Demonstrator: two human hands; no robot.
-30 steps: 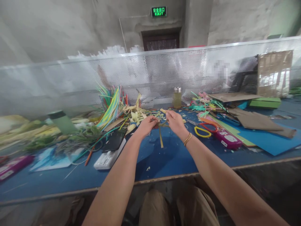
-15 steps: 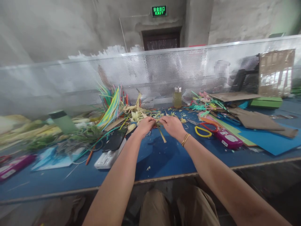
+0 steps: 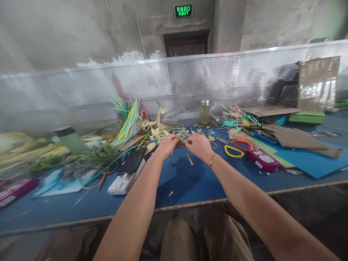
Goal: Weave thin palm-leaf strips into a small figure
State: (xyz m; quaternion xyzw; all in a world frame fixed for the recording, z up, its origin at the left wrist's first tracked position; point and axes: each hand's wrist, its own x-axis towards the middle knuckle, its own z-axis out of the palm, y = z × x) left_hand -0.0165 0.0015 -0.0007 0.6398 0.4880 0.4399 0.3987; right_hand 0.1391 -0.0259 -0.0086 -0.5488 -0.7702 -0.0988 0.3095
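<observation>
Over the middle of the blue table (image 3: pixel 185 185), both hands meet on a thin yellow-green strip, which looks like dried leaf or husk. My left hand (image 3: pixel 169 144) pinches one part of it, fingers closed. My right hand (image 3: pixel 200 145), with a gold bracelet at the wrist, is closed on it just to the right. An end of the strip (image 3: pixel 188 156) hangs down between the hands. Fingers hide the rest of the piece. Behind the hands lies a heap of pale yellow husk pieces (image 3: pixel 156 131).
Yellow-and-red-handled scissors (image 3: pixel 234 151) and a purple box (image 3: pixel 263 160) lie right, beside coloured paper and cardboard (image 3: pixel 299 139). Left are a black phone (image 3: pixel 132 162), a white device (image 3: pixel 123 184), colourful pipe cleaners (image 3: pixel 127 121) and a green bottle (image 3: pixel 71 139). A glass bottle (image 3: pixel 204 113) stands behind.
My right hand has shifted slightly right and turned a little, showing more of the strip between the hands. Both hands stay closed on it. The whole view has moved slightly.
</observation>
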